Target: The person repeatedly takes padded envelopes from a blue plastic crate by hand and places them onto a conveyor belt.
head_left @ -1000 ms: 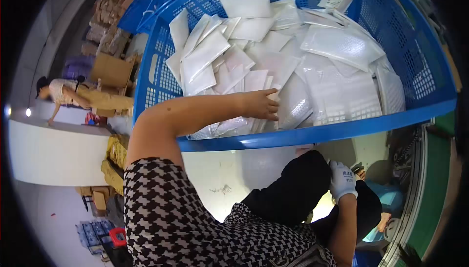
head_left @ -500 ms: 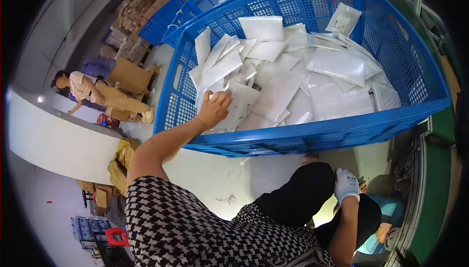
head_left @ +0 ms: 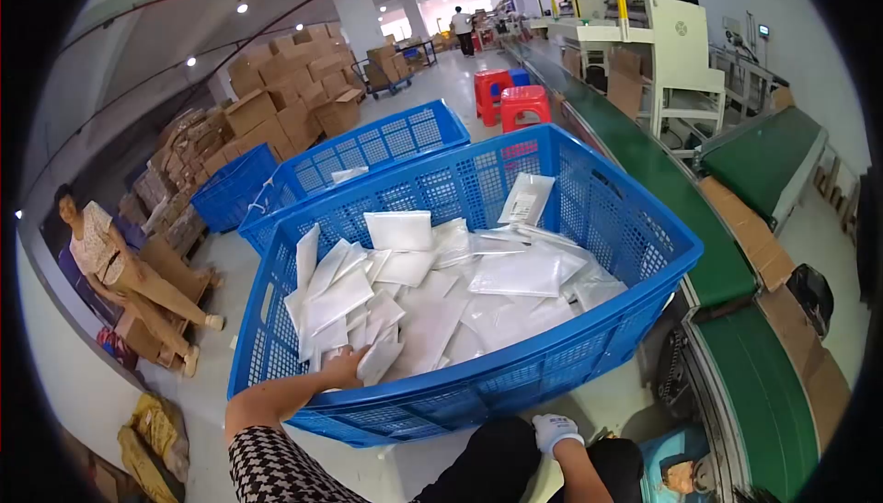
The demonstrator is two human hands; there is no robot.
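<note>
Inside the large blue plastic basket (head_left: 515, 383), my bare left hand (head_left: 345, 368) is at the near left side, closed at the edge of a white packet (head_left: 379, 361). Its fingertips are partly hidden among the packets. A pile of flat white packets (head_left: 520, 273) in clear wrapping lies around it, some tilted against the basket walls. My right hand (head_left: 556, 431), in a white glove, rests on my dark-trousered knee outside the basket. Its fingers lie over the knee and hold nothing.
A second blue basket (head_left: 368, 149) stands behind the first. A green conveyor belt (head_left: 644, 172) runs along the right. Red stools (head_left: 524, 108) are beyond the basket, and cardboard boxes (head_left: 294, 89) are stacked back left. A person (head_left: 129, 264) is at the left.
My view has tilted up, bringing the hall and conveyor into sight. My left hand has gone lower among the packets at the basket's near side. My right hand stays on my knee.
</note>
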